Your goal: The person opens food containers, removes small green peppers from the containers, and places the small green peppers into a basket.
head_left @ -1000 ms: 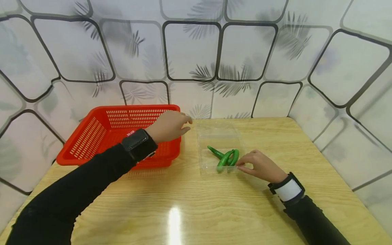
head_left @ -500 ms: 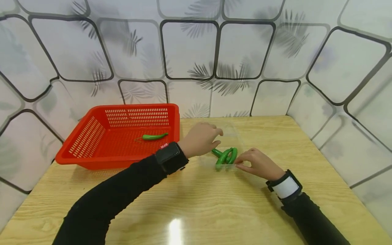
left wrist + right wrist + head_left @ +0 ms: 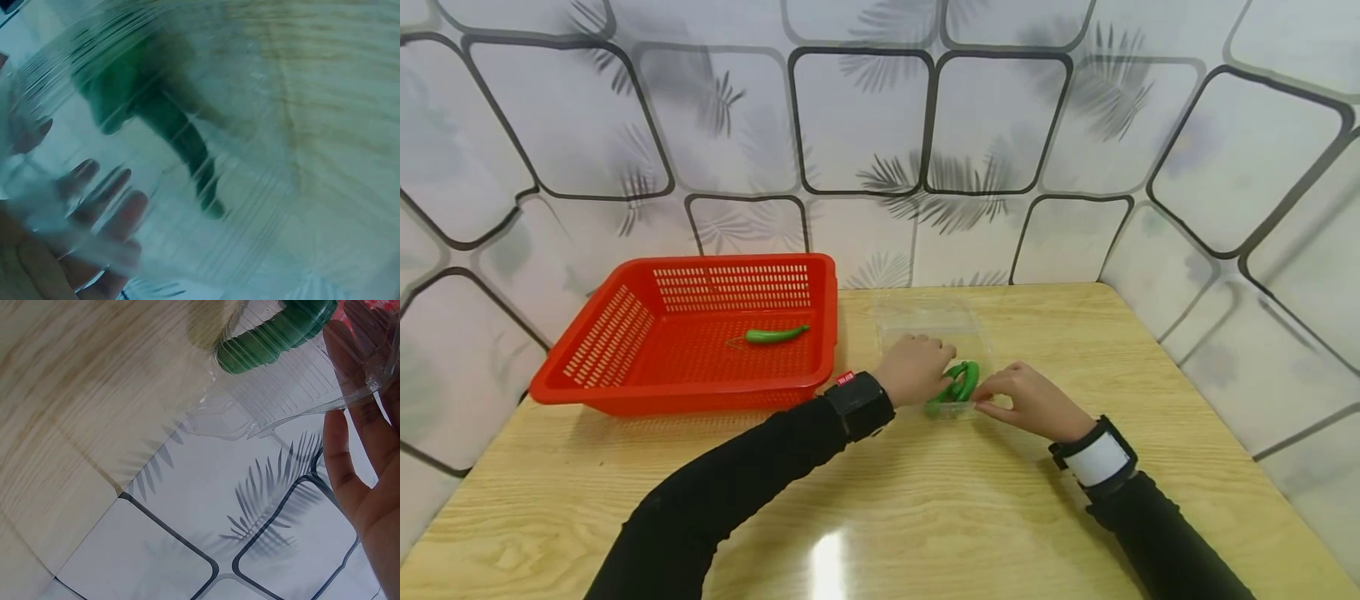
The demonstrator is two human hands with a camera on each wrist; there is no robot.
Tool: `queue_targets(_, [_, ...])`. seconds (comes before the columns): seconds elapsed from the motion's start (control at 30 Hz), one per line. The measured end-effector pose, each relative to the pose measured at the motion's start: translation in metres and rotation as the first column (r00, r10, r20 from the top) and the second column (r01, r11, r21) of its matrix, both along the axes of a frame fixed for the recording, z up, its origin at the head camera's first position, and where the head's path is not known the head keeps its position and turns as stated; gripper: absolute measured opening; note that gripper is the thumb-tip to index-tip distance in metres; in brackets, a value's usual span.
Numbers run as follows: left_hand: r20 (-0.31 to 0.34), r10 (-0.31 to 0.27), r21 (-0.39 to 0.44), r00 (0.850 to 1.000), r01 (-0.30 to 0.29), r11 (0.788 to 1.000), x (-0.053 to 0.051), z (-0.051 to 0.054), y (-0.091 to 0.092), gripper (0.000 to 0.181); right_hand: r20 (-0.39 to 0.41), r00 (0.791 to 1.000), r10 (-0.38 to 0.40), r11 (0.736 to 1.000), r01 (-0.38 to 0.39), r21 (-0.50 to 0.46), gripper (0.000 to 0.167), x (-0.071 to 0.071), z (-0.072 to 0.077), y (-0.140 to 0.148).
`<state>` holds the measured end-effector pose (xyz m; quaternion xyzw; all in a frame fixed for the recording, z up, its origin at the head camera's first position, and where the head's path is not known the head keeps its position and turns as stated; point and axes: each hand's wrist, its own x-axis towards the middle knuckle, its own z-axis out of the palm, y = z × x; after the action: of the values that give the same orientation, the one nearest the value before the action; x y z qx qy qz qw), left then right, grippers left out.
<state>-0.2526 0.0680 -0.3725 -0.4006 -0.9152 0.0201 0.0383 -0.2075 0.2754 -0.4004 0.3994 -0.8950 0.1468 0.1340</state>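
Observation:
Several green chili peppers [image 3: 967,383] lie in a clear plastic box [image 3: 928,315] whose lid is folded back. My left hand [image 3: 916,371] reaches over the box's left side, partly covering the peppers. In the left wrist view its loosely spread fingers [image 3: 119,215] show through the clear plastic, apart from the pepper [image 3: 187,147]. At the near right corner, my right hand [image 3: 1026,402] pinches the box's edge between thumb and fingers. The right wrist view shows a curved pepper [image 3: 269,350] behind the ribbed wall, close to that hand.
To the left stands a red plastic basket [image 3: 681,390] with one green chili pepper [image 3: 775,335] on its floor. The wooden table [image 3: 970,508] meets a patterned wall covering [image 3: 865,125] at the back and right.
My left hand has moved right, from above the basket's right side to the plastic box, uncovering the pepper in the basket. The right hand stays at the box's corner.

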Motion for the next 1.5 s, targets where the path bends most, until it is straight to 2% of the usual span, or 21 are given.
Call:
queue_targets(0.13, [0.013,0.034,-0.028,0.999,-0.033,0.999,-0.002,-0.010,0.001,0.040,-0.003,1.000,0.001,1.000,-0.001,0.006,0.009,0.000,0.000,0.000])
queue_targets(0.4, [0.010,0.064,-0.020,0.998,-0.063,0.998,-0.002,-0.020,0.004,0.042,0.001,1.000,0.002,1.000,-0.002,0.012,0.009,0.001,0.000,-0.001])
queue_targets(0.63, [0.115,0.092,0.029,0.989,-0.096,0.995,-0.003,-0.025,0.010,0.037,-0.007,1.000,0.004,1.000,-0.004,0.007,0.010,0.001,0.001,-0.002])
queue_targets(0.9, [0.189,0.125,0.048,0.974,-0.136,0.990,-0.011,-0.032,0.016,0.036,-0.023,1.000,-0.002,1.000,0.002,0.004,0.010,0.002,0.003,-0.002])
queue_targets(1.07, [0.261,0.113,0.074,0.959,-0.137,0.988,-0.014,-0.034,0.018,0.035,-0.019,1.000,-0.009,1.000,0.009,0.009,0.009,0.002,0.002,-0.002])
queue_targets(1.27, [0.304,0.093,0.126,0.948,-0.137,0.983,-0.015,-0.034,0.015,0.018,-0.014,1.000,-0.012,1.000,0.012,0.004,0.009,0.002,0.001,-0.001])
queue_targets(1.5, [0.307,0.105,0.126,0.946,-0.149,0.981,-0.013,-0.030,0.013,0.015,-0.010,1.000,-0.022,1.000,0.022,0.009,0.010,0.000,-0.001,0.000])
